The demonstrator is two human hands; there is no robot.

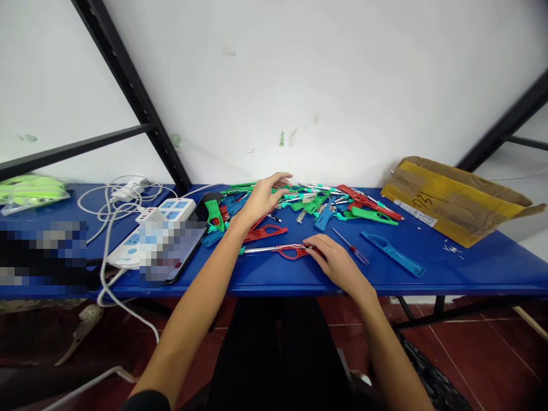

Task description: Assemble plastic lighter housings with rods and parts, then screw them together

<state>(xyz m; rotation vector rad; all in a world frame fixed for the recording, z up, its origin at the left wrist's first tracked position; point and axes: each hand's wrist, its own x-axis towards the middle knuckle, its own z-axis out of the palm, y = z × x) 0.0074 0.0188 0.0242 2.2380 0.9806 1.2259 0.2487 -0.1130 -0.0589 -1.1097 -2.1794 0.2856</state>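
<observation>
My left hand (262, 200) reaches over a pile of green, red and blue plastic handles and metal blades (312, 202) on the blue table (471, 268), fingers stretched out above the pieces. My right hand (331, 258) rests near the table's front edge, its fingers curled on the end of a red-handled tool with a metal blade (278, 250). A small screwdriver with a red tip (351, 246) lies just right of that hand. A single blue handle (393, 253) lies further right.
A torn yellow-brown cardboard box (454, 200) lies at the right. White power strips (158, 225) with cables and a dark phone (184, 245) sit at the left, with a green bag (29, 191) at far left. Black shelf struts cross the white wall.
</observation>
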